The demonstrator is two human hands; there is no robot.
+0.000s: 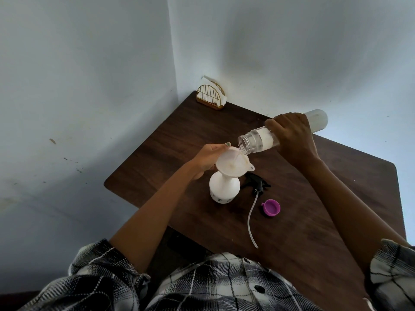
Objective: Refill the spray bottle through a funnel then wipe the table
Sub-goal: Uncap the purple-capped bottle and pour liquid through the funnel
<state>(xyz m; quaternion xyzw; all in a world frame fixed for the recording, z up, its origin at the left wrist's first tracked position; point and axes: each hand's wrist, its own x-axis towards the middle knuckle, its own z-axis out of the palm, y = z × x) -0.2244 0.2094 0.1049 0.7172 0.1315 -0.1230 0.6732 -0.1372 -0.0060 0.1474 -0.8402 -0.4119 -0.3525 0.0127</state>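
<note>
A white spray bottle [224, 189] stands on the dark wooden table [303, 221] with a white funnel [231, 163] set in its neck. My left hand [207, 159] grips the funnel's rim from the left. My right hand [294, 138] holds a clear plastic bottle [256, 141] tilted on its side, its open mouth at the funnel's edge. The black spray head [256, 184] with its long dip tube lies on the table right of the spray bottle. A purple cap [271, 207] lies beside the tube.
A gold wire napkin holder [210, 96] with white napkins stands at the table's far corner, against pale blue walls. The table's left edge runs close to the spray bottle. My plaid shirt fills the bottom of the view.
</note>
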